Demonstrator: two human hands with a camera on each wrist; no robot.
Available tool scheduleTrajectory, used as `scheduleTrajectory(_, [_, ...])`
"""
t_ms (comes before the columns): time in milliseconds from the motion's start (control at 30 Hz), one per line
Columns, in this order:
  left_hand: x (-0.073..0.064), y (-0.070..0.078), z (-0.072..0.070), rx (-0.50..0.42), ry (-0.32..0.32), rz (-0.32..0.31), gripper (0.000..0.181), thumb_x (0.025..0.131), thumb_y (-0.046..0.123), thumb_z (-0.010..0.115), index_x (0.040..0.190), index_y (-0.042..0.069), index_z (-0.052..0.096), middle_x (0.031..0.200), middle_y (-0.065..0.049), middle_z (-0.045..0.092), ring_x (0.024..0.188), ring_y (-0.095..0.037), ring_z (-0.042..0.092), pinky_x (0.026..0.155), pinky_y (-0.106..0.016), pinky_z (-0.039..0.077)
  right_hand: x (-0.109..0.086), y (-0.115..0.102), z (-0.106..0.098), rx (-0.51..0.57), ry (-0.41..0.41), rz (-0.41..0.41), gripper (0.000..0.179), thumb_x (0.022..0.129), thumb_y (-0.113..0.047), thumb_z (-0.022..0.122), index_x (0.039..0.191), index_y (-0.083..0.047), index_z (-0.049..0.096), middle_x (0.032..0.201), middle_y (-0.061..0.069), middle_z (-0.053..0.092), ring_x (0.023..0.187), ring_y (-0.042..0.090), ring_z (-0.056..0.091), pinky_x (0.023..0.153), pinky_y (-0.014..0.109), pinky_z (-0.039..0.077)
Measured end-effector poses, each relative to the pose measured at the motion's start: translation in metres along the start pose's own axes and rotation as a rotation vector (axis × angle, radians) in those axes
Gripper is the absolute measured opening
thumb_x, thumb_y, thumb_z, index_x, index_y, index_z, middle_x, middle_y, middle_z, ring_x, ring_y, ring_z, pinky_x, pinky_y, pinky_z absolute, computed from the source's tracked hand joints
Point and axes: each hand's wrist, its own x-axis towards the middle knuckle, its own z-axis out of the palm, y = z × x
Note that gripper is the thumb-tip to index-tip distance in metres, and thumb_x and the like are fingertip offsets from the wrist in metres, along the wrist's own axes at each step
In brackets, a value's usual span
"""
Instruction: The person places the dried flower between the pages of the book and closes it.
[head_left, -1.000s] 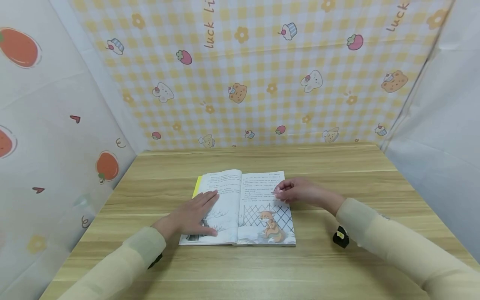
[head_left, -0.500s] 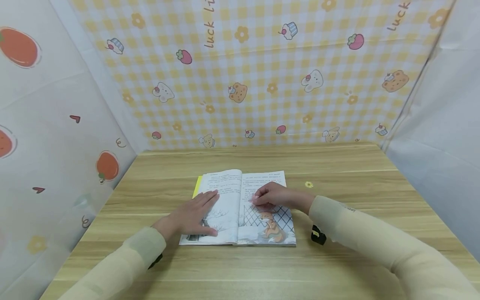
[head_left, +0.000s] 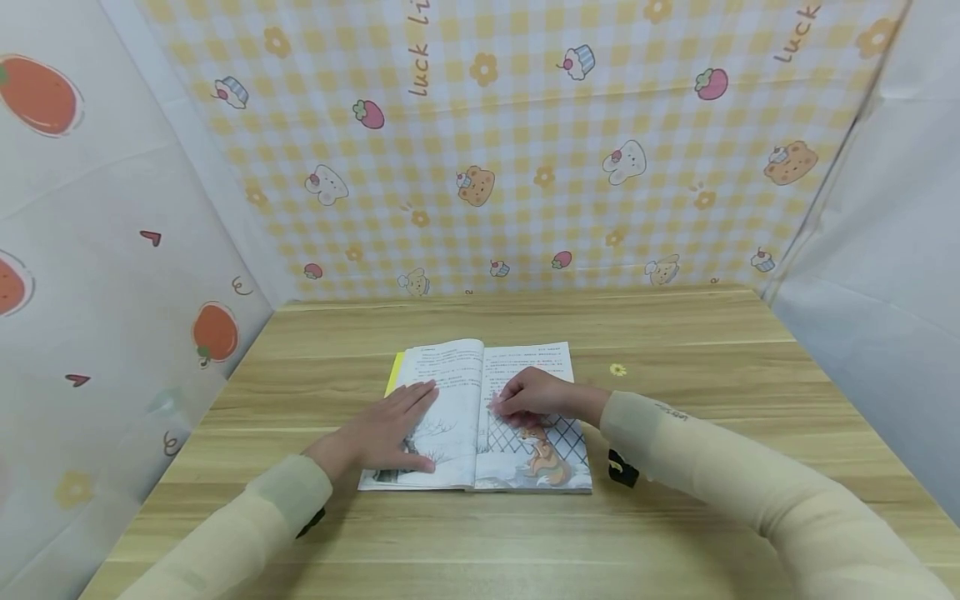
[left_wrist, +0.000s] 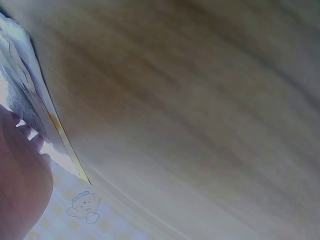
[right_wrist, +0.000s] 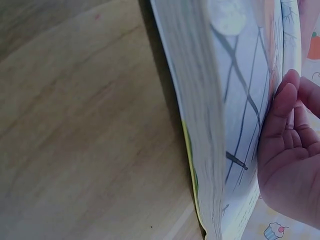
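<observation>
Right hand [head_left: 536,396], in a loose cream fabric sleeve [head_left: 705,446], has been shifted leftward from the outer edge of the right page to near the gutter; a small pale-pink piece [head_left: 493,401] seems to be pinched at the fingertips, mostly hidden, its material not tellable. Work is therefore judged to be centred on the right page's inner part. Left hand [head_left: 386,429] is kept flat on the left page, fingers straight, nothing grasped. Beneath both, a thick open paperback book [head_left: 459,442] is laid on the table, middle: matte white paper, slightly bowed left page, printed text, fox and fence drawing, yellow cover edge. By the shift, a small yellow flower-shaped piece [head_left: 618,369] has been uncovered beyond the right forearm, on smooth, streaky wood-grain tabletop [head_left: 525,542]. Farthest back, yellow-and-white checked cloth [head_left: 480,108] with cartoon prints is hung, faintly creased.
</observation>
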Motion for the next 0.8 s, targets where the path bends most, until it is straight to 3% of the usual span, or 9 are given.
scheduleTrajectory(300, [0.0, 0.001, -0.001, -0.002, 0.016, 0.012, 0.114, 0.078, 0.084, 0.043, 0.155, 0.003, 0.015, 0.161, -0.011, 0.012, 0.147, -0.027, 0.012, 0.117, -0.042, 0.013, -0.004, -0.003, 0.002, -0.052, 0.018, 0.016, 0.026, 0.09, -0.023, 0.071, 0.072, -0.004, 0.069, 0.064, 0.005, 0.066, 0.052, 0.011, 0.059, 0.045, 0.021, 0.046])
scheduleTrajectory(433, [0.0, 0.0, -0.001, 0.001, 0.025, 0.016, 0.114, 0.078, 0.083, 0.044, 0.155, 0.003, 0.016, 0.161, -0.011, 0.013, 0.147, -0.027, 0.013, 0.117, -0.042, 0.014, -0.005, -0.003, 0.001, -0.063, 0.028, 0.016, 0.022, 0.089, -0.021, 0.073, 0.075, -0.005, 0.069, 0.064, 0.005, 0.066, 0.052, 0.012, 0.06, 0.046, 0.022, 0.049])
scheduleTrajectory(800, [0.0, -0.001, 0.001, 0.0, 0.036, 0.02, 0.114, 0.078, 0.083, 0.045, 0.155, 0.003, 0.016, 0.161, -0.01, 0.014, 0.146, -0.027, 0.014, 0.117, -0.043, 0.015, -0.01, 0.001, -0.014, -0.2, 0.042, -0.101, 0.009, 0.085, -0.011, 0.074, 0.09, -0.005, 0.07, 0.067, 0.003, 0.066, 0.058, 0.014, 0.062, 0.056, 0.026, 0.053])
